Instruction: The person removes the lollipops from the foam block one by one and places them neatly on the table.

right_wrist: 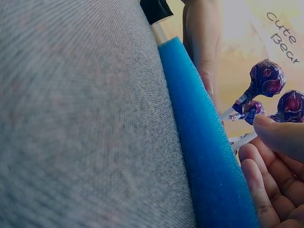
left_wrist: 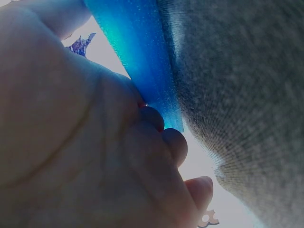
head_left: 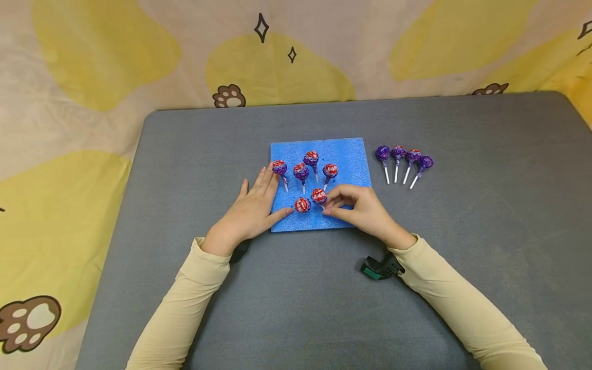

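Note:
A blue foam block (head_left: 349,159) lies on the grey table, with several lollipops in purple and red wrappers standing in it on white sticks. My right hand (head_left: 358,205) pinches one lollipop (head_left: 319,196) low on its stick, at the block's front part. In the right wrist view that stick (right_wrist: 246,138) meets the foam's top; how deep it sits cannot be made out. My left hand (head_left: 250,210) rests against the block's left edge, fingers extended. Its thumb reaches over the front part beside another standing lollipop (head_left: 302,205). The left wrist view shows fingertips (left_wrist: 175,147) along the foam's side.
Several loose lollipops (head_left: 398,153) lie in a row on the table right of the block. A black device (head_left: 381,267) is worn at the right wrist, just above the grey tabletop (head_left: 296,303). Behind the table hangs a yellow and cream patterned cloth (head_left: 185,51).

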`<state>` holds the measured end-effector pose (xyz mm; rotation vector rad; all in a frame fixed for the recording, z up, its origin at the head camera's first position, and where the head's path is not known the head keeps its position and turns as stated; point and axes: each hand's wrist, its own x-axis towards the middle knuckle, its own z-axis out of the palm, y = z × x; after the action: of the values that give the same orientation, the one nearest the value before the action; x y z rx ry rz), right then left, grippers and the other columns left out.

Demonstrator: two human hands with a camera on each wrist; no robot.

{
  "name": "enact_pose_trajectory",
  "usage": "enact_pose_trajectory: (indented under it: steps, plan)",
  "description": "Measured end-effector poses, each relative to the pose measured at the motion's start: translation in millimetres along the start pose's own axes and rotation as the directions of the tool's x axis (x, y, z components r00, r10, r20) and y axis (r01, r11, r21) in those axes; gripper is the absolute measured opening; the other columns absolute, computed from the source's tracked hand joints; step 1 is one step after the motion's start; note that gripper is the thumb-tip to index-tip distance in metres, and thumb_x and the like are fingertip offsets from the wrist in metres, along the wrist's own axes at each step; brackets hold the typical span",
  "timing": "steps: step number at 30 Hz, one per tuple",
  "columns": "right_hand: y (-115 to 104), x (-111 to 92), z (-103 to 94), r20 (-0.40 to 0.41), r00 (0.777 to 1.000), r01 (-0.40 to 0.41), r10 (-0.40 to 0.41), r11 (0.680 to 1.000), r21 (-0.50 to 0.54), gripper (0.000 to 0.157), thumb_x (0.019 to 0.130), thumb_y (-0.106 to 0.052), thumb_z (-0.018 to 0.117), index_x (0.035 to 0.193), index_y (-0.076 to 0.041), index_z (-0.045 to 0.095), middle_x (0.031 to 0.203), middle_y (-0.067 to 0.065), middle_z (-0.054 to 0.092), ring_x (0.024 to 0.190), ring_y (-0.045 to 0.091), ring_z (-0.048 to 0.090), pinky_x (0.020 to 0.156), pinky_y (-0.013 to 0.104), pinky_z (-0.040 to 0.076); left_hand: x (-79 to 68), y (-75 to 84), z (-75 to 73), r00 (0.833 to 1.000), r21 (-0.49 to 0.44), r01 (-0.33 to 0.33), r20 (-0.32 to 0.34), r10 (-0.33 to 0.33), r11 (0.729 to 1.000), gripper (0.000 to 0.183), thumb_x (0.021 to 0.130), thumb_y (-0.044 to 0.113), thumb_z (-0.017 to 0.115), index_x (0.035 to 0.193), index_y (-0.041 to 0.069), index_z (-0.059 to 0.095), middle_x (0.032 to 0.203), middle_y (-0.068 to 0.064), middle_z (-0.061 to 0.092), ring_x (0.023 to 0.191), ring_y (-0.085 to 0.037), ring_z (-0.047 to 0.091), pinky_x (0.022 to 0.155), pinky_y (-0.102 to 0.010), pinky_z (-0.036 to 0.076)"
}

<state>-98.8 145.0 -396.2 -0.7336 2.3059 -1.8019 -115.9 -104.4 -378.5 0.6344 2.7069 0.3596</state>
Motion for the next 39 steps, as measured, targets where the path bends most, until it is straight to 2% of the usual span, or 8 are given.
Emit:
enact_pose_trajectory:
  steps: [15, 27, 32, 39]
  plan:
    - [-0.5, -1.1, -0.2, -0.011, 1.0, -0.008, 0.007, 1.0, -0.018, 0.01, 0.08, 0.01, 0.067, 0.087, 0.004, 0.065, 0.082, 0.015, 0.066, 0.072, 0.014, 0.064, 0.067, 0.025, 0.052, 0.8, 0.2, -0.2, 1.0, 0.009, 0.0, 0.003, -0.001, 1.0, 0.083, 0.095, 0.055, 0.04, 0.15, 0.001, 0.008, 0.156, -0.012, -0.011, 0.142, -0.025, -0.01, 0.11, -0.055, -0.002]
    - [1.1, -1.0, 1.2, -0.037, 0.999, 0.003, -0.005, 0.998, -0.065, 0.009, 0.079, 0.008, 0.069, 0.085, 0.002, 0.065, 0.079, 0.01, 0.065, 0.072, 0.013, 0.062, 0.067, 0.024, 0.052, -0.2, -0.2, -0.3, 1.0, -0.003, -0.001, 0.003, 0.001, 1.0, 0.083, 0.095, 0.054, 0.041, 0.15, 0.001, 0.009, 0.156, -0.013, -0.011, 0.142, -0.025, -0.01, 0.11, -0.055, -0.002]
    - [1.1, -1.0, 1.7, -0.072, 0.997, 0.013, -0.019, 0.997, -0.075, 0.01, 0.078, 0.006, 0.072, 0.086, 0.003, 0.066, 0.082, 0.009, 0.066, 0.073, 0.011, 0.061, 0.068, 0.022, 0.051, 0.1, -0.4, -0.7, 1.0, 0.0, -0.009, 0.002, 0.009, 1.0, 0.082, 0.096, 0.053, 0.041, 0.15, 0.0, 0.009, 0.156, -0.013, -0.01, 0.142, -0.026, -0.011, 0.11, -0.055, -0.002]
    - [0.9, -1.9, 0.3, -0.136, 0.991, 0.018, -0.022, 0.999, -0.026, 0.01, 0.079, 0.009, 0.07, 0.087, 0.007, 0.063, 0.086, 0.014, 0.066, 0.075, 0.008, 0.063, 0.067, 0.02, 0.05, -0.1, -0.1, -1.0, 1.0, 0.0, -0.007, 0.002, 0.007, 1.0, 0.083, 0.096, 0.053, 0.042, 0.15, 0.0, 0.009, 0.156, -0.013, -0.01, 0.142, -0.026, -0.01, 0.11, -0.055, -0.002]
